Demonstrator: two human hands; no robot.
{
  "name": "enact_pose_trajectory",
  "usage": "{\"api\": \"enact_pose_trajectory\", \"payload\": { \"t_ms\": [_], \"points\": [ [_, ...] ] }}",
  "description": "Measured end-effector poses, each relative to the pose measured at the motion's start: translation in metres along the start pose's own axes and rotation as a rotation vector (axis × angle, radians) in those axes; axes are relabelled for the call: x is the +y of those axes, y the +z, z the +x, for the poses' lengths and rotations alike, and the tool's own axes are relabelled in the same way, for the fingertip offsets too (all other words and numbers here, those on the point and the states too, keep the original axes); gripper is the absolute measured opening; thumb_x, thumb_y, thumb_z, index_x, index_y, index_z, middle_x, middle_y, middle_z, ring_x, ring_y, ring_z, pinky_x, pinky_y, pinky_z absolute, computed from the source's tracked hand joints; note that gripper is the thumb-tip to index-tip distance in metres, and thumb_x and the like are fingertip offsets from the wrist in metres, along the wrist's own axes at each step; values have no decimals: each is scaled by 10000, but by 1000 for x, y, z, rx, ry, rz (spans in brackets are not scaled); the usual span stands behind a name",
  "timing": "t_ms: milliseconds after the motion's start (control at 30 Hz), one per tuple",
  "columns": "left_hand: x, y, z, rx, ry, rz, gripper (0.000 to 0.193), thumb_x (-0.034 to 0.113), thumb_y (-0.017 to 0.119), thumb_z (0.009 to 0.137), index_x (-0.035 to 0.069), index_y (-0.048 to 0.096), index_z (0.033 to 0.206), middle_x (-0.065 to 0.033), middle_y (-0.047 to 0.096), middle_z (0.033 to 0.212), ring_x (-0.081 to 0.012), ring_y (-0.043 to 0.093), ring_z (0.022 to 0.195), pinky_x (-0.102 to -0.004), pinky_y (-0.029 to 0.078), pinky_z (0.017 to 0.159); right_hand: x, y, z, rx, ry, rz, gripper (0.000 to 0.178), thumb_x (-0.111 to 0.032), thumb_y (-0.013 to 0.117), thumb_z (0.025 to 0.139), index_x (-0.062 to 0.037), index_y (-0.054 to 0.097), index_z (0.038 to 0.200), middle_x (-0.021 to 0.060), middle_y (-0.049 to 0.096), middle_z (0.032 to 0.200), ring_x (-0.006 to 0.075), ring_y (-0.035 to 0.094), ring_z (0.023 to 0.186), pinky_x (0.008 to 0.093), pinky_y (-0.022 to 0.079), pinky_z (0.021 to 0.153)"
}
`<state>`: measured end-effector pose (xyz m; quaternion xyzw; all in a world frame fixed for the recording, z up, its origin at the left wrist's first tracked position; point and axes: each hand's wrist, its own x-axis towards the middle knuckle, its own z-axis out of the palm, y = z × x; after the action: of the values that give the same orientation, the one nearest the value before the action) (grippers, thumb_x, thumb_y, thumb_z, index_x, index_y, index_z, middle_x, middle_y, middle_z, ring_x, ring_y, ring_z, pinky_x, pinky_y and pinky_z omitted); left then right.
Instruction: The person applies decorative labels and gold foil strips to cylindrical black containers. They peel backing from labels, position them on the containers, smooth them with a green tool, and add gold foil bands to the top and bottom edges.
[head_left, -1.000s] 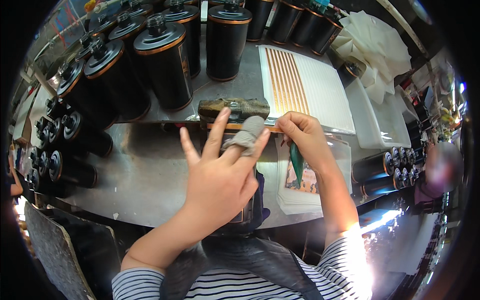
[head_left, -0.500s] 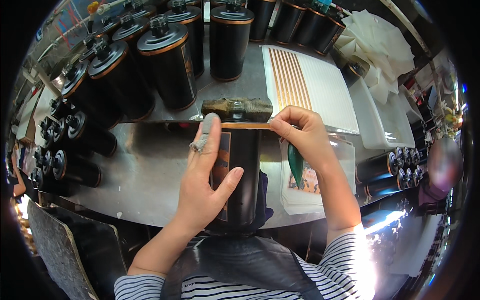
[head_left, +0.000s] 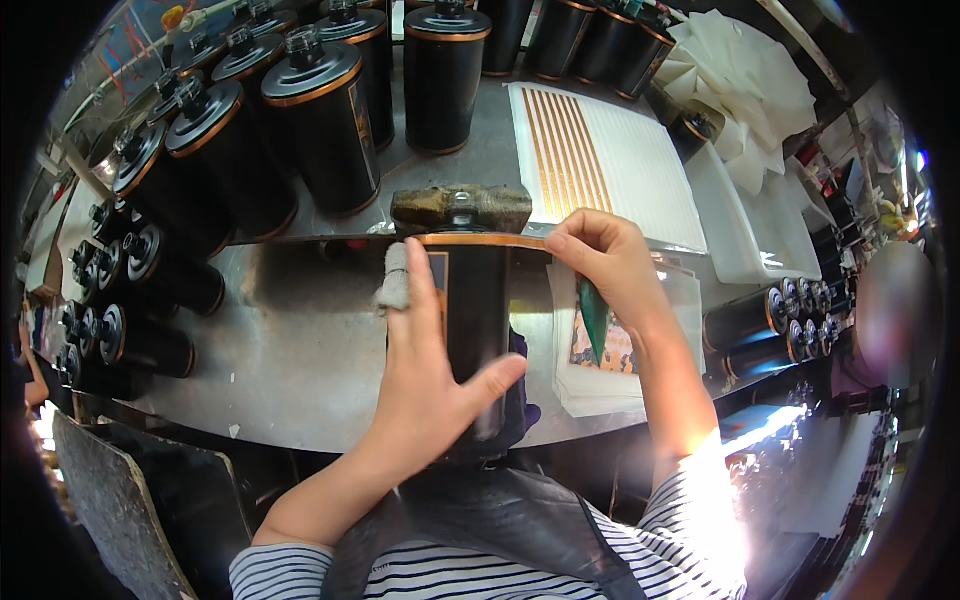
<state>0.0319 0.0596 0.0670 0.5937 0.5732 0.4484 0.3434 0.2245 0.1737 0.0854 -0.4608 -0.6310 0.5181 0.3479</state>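
**A:** Cylinder (head_left: pixel 478 330), black with a copper band at its far end, lies on its side across the near edge of our metal bench (head_left: pixel 300 350), pointing away from us toward a worn block (head_left: pixel 462 208) that it butts against.

**B:** And our left hand (head_left: pixel 430 385) wraps it from the left, thumb round the near side, fingers stretched along the wall. One finger wears a grey cloth wrap (head_left: pixel 396 280).

**A:** Our right hand (head_left: pixel 605 265) is pinched shut on the end of a thin copper strip (head_left: pixel 480 240) running round the rim. A green-handled tool (head_left: pixel 594 320) hangs under that palm; we cannot tell how it is held.

**B:** How would it handle, do we think?

**A:** Rigid and fairly heavy, we judge, with a smooth glossy wall that could roll or slip. We would take it around the middle of the body, well clear of the band.

**B:** The strip looks flimsy, likely to crease or stick crooked, so we would hold it only by its end.

**A:** More strips wait on the white sheet (head_left: pixel 610 165) beyond, and finished cylinders (head_left: pixel 320 130) stand upright behind.
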Motion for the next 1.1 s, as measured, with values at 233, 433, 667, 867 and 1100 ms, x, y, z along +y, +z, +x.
{"api": "enact_pose_trajectory", "payload": {
  "t_ms": [233, 433, 667, 867, 1100],
  "points": [
    [-20, -19, 14, 72, 251, 109, 705, 179, 660, 844, 10, 338, 1447, -166, 417, 1435, -346, 329, 1364, -379, 260, 1108, -3, 6, 6, -15, -32, 30, 194, -192, 721, 851, -17, 650, 809, -41, 591, 724, 28, 496, 682, 184, 391, 617],
    [10, -5, 26, 63, 461, 656, 570, 114, 597, 775, 230, 553, 1331, -44, 642, 1079, -304, 388, 1325, -734, 129, 1007, 11, -4, 2, -34, 32, 79, 206, -215, 689, 880, -12, 670, 854, -47, 576, 734, 28, 468, 679, 183, 373, 619],
    [7, -3, 14, 1, 216, 272, 931, 254, 701, 822, 20, 112, 1503, -285, 325, 1390, -417, 255, 1357, -514, 273, 1074, 9, -2, 0, 19, 2, 21, 244, -276, 645, 906, -39, 657, 848, -44, 547, 689, 30, 450, 652, 189, 347, 588],
    [-39, -5, 21, -31, -51, -475, 903, 279, 701, 831, -29, 157, 1482, -210, 360, 1434, -304, 378, 1325, -371, 284, 1100, -16, 23, 4, -38, -61, 147, 148, -169, 709, 860, -41, 638, 837, -42, 591, 743, 26, 500, 683, 181, 384, 620],
    [-3, -19, 17, 49, 319, 389, 583, 124, 597, 847, 189, 463, 1411, -120, 557, 1298, -341, 292, 1393, -681, 124, 1048, 4, 16, 6, -65, -59, 96, 182, -184, 688, 880, -4, 660, 876, 3, 646, 770, 44, 566, 718, 184, 448, 664]
  ]
}}
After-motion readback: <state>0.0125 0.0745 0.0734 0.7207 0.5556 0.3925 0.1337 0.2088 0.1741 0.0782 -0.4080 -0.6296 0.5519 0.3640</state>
